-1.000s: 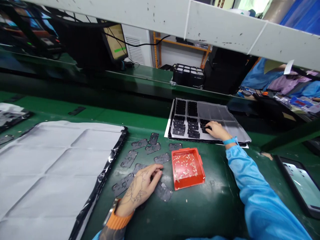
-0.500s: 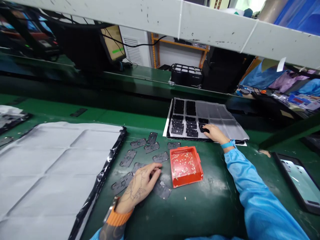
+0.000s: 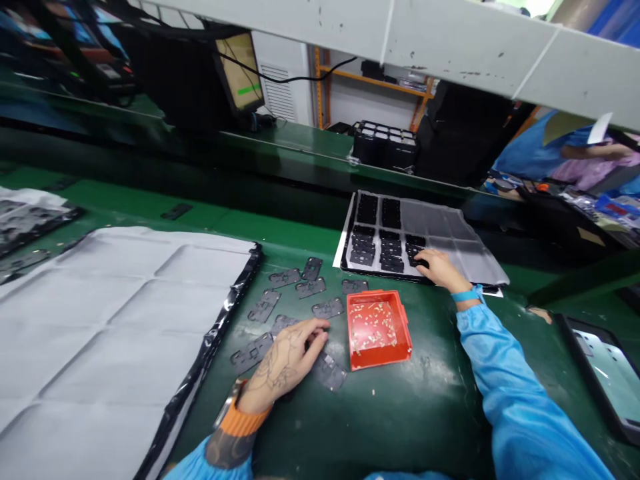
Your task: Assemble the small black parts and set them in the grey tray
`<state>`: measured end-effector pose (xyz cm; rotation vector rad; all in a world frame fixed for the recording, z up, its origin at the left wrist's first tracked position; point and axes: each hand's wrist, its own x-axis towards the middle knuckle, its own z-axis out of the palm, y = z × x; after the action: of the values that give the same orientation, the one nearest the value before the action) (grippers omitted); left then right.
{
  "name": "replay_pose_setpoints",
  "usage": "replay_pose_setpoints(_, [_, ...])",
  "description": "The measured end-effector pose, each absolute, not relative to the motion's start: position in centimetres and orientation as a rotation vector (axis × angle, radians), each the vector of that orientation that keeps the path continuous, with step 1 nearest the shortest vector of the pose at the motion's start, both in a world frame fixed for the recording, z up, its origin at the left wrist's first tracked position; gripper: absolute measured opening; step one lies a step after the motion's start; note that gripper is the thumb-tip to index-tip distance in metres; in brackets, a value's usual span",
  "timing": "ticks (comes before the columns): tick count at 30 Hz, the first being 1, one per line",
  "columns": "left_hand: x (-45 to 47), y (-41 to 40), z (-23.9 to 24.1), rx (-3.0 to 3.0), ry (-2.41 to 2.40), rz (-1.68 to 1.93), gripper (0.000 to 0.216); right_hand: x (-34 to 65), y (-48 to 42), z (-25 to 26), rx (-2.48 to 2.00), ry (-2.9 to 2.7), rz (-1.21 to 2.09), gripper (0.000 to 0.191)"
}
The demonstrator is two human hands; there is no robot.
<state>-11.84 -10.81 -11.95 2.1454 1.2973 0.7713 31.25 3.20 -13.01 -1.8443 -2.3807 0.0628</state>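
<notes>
My left hand (image 3: 287, 360) rests on the bench among the loose dark plastic plates, fingers loosely bent, with a gap between thumb and forefinger. One dark plate (image 3: 330, 371) lies partly beneath its fingers, and more plates (image 3: 265, 305) are scattered beyond it. At the compartment tray (image 3: 467, 243), my right hand (image 3: 440, 268) has its fingertips closed on a black plastic plate (image 3: 414, 255) in the third column of the near row. Stacked black plates (image 3: 391, 252) fill the compartments to its left. Between my hands stands a red box (image 3: 380, 323) with small pale bits inside.
A large white sectioned tray (image 3: 125, 320) with a black edge covers the left side of the green bench. Another tray (image 3: 30, 217) sits at far left. A tablet-like device (image 3: 607, 373) lies at right. A white beam (image 3: 450, 40) crosses overhead.
The view has shifted slightly, moving the bench things a little to the right in the picture. My right hand stays at the same tray compartment, and my left hand remains over the loose plates.
</notes>
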Motion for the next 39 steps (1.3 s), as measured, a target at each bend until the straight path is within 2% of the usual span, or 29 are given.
replay_pose_setpoints(9, [-11.7, -12.1, -11.7, 2.372, 1.109, 0.519, 0.018, 31.9, 2.3, -11.8, -1.764, -2.302, 0.003, 0.033])
replay_pose_setpoints(13, [-11.5, -13.5, -11.1, 2.508, 1.12, 0.271, 0.03, 32.3, -0.5, -8.0, -1.677, -2.275, -0.001, 0.034])
replay_pose_setpoints(17, [-10.6, -13.8, -10.1, 2.505, 1.182, 0.073, 0.022, 31.4, -3.7, -3.3, -1.496, -2.148, -0.106, 0.031])
replay_pose_setpoints(21, [-10.5, -13.9, -9.0, 2.45, 1.17, 0.022, 0.016, 29.7, -5.9, -0.8, -1.445, -2.148, -0.061, 0.028])
replay_pose_setpoints(25, [-10.8, -13.1, -5.8, 2.353, 1.152, 0.238, 0.003, 26.7, -7.7, -0.2, -1.317, -2.191, 0.082, 0.025])
replay_pose_setpoints(27, [-10.0, -11.5, -3.5, 2.297, 1.137, 0.495, 0.008, 23.9, -8.2, 0.0, -1.231, -2.147, 0.295, 0.023])
replay_pose_setpoints(30, [-7.5, -8.2, -0.5, 2.293, 1.042, 0.754, 0.009, 19.0, -8.2, 0.0, -1.095, -2.003, 0.814, 0.038])
replay_pose_setpoints(31, [-6.5, -7.1, 0.2, 2.283, 1.021, 0.822, 0.009, 17.8, -7.9, -0.1, -1.093, -1.911, 0.861, 0.031])
replay_pose_setpoints(33, [-4.7, -5.6, 1.0, 2.215, 0.996, 0.938, 0.009, 16.2, -7.2, -0.4, -1.102, -1.765, 0.828, 0.014])
replay_pose_setpoints(39, [-2.7, -4.4, 0.2, 1.762, 0.81, 1.033, 0.021, 16.4, -7.2, -1.2, -1.045, -1.548, 0.759, 0.015])
